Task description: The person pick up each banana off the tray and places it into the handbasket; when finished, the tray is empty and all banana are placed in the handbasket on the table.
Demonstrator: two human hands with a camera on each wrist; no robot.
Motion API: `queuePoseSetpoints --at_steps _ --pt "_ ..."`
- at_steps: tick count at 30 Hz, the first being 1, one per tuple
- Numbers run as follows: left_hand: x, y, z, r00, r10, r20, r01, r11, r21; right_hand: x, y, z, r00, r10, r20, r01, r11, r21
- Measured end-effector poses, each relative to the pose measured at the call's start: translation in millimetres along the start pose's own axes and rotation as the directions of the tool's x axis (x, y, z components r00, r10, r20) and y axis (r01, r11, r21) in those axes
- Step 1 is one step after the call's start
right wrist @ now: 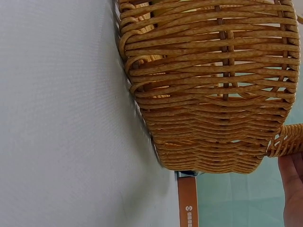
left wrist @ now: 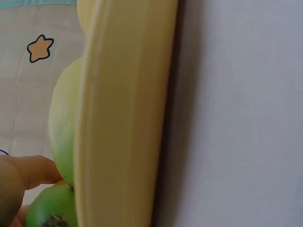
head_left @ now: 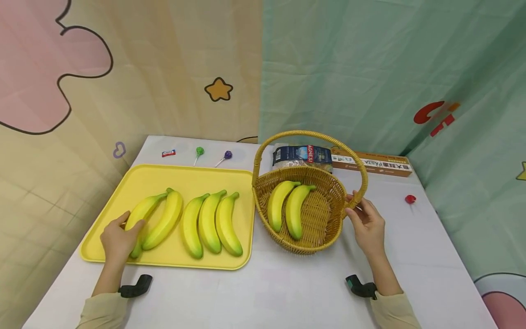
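My left hand [head_left: 119,237] grips the leftmost banana [head_left: 144,211] on the yellow tray [head_left: 197,177], thumb on one side and fingers on the other. Beside it lies a second banana [head_left: 166,224], and a row of three more stands to the right. In the left wrist view the tray's side [left wrist: 128,113] hides most of the fruit, leaving the green tip of the held banana [left wrist: 52,205]. My right hand [head_left: 370,226] holds the wicker basket [head_left: 303,249] at the foot of its handle, on the right rim. Two bananas [head_left: 293,212] lie inside the basket, toward its left.
Behind the basket are a pasta bag [head_left: 302,155] and a long pasta box [head_left: 371,164]. A green lollipop [head_left: 199,151], a purple lollipop [head_left: 228,155] and a small wrapped sweet [head_left: 168,153] lie beyond the tray. A red lollipop [head_left: 410,199] is at the right.
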State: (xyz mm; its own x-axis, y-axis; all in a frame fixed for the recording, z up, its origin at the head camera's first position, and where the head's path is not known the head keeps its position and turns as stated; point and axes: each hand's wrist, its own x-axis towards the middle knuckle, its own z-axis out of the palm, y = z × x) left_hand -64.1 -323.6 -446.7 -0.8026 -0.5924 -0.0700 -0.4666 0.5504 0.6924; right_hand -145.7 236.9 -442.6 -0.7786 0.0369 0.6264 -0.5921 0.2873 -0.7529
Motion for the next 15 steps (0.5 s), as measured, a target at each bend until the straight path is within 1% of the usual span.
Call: queuePoseSetpoints --at_steps 4,6,8,10,12,13,15 --pt "-5.2 9.3 -1.9 0.998 -0.012 -0.064 0.010 0.999 -0.041 1 -2 0 1.000 0.015 0.003 -0.014 1.000 -0.011" --pt "-11.5 19.5 -2.6 0.996 -0.014 -0.091 0.007 0.997 -0.077 1 -4 0 1.000 0.027 0.003 -0.027 0.999 -0.020" --pt "-20.8 32.7 -2.5 0.993 0.005 -0.119 -0.019 0.993 -0.116 1 -5 -1 0.999 0.040 0.001 -0.040 0.999 -0.022" --pt "-32.0 47.6 -0.3 0.988 0.052 -0.145 -0.074 0.986 -0.151 1 -5 -1 0.999 0.040 -0.001 -0.040 0.999 -0.023" --pt "-45.5 63.0 4.0 0.979 0.129 -0.160 -0.156 0.972 -0.174 1 -4 0 1.000 0.025 -0.001 -0.025 1.000 -0.019" --pt "-52.7 70.3 7.2 0.970 0.176 -0.165 -0.205 0.962 -0.181 1 -3 0 1.000 0.020 0.000 -0.020 1.000 -0.014" --pt "-68.0 84.4 15.3 0.951 0.270 -0.150 -0.296 0.934 -0.201 1 -2 0 1.000 0.006 0.004 -0.006 1.000 -0.015"
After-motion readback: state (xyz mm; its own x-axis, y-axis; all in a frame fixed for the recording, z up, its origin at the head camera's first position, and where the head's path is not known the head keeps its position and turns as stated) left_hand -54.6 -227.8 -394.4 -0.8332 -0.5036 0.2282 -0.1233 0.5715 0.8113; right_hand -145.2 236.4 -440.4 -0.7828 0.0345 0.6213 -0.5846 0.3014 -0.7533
